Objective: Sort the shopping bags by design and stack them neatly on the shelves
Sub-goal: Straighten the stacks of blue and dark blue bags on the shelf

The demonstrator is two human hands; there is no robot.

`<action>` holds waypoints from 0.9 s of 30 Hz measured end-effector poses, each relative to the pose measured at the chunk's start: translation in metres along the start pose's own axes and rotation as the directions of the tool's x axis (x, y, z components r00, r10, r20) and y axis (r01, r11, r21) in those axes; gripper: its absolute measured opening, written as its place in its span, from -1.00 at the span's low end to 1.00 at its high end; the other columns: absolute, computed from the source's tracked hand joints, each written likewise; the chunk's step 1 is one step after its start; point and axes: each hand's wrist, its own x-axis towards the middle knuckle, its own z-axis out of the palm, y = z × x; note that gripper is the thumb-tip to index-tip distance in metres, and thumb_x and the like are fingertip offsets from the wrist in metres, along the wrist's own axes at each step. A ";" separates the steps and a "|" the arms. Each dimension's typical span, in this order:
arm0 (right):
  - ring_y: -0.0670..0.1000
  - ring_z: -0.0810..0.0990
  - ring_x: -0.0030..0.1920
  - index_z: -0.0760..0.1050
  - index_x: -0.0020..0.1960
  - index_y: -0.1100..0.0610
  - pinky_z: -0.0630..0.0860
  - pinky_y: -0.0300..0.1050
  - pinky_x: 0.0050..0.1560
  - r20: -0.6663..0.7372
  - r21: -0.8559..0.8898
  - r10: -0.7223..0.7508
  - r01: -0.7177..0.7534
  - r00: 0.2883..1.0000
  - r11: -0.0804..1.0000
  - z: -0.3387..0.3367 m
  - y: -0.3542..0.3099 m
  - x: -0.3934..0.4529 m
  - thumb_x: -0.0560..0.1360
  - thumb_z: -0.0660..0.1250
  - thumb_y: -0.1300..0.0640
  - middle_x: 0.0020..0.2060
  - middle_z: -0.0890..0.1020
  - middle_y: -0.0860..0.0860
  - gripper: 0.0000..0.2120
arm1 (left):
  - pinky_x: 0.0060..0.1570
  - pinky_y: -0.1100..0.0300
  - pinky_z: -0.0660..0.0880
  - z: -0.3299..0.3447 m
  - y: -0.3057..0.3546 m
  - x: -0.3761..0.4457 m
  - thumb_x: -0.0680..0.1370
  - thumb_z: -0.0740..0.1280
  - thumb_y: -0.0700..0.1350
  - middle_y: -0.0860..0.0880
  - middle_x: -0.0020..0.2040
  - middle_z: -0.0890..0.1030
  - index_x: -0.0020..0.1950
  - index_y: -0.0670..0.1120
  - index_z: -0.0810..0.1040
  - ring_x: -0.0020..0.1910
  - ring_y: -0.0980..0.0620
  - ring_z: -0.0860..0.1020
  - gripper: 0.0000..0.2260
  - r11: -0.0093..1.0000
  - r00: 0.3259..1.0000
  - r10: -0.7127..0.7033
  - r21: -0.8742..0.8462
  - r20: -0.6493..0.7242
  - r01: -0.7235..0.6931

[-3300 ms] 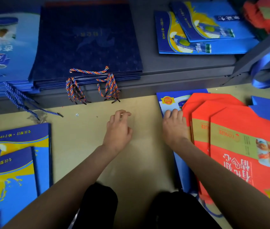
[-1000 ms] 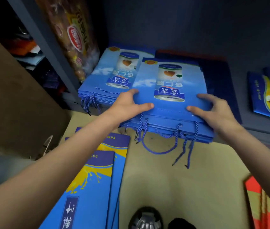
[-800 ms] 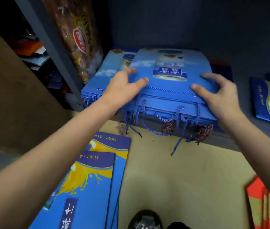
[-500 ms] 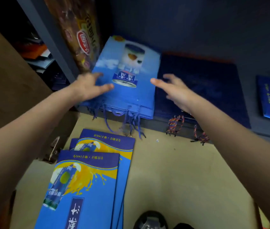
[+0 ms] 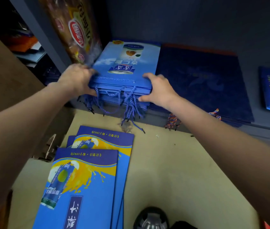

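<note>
At the shelf's [image 5: 189, 128] front-left corner: light-blue bag stack [image 5: 126, 66], clamped at both near corners. Left hand [image 5: 76, 78] and right hand [image 5: 157, 90] curled round the side edges, presumably to square the pile. Just beside it, navy bags [image 5: 200, 80]; yellow-splash bags [image 5: 88, 179] unsorted on the floor.

Navy bag stack [image 5: 202, 83] and snack packet [image 5: 74, 30] flank the light-blue stack [image 5: 126, 63].

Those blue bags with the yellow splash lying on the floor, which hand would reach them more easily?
Probably the left hand. Both hands grip the light blue bag stack on the shelf, but the splash bags lie below the left arm, while the right hand would have to cross over.
</note>
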 end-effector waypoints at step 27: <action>0.15 0.31 0.30 0.47 0.29 0.14 0.22 -0.14 0.32 -0.338 0.048 -0.132 0.157 0.932 0.986 0.029 0.020 -0.036 0.50 0.31 0.14 0.36 0.30 0.17 -0.64 | 0.17 -0.01 0.29 0.102 0.057 -0.089 0.33 0.14 -0.22 -0.18 0.29 0.46 0.25 -0.19 0.44 0.23 -0.11 0.39 -0.53 0.948 0.855 -0.030 -0.285 -0.519 -0.140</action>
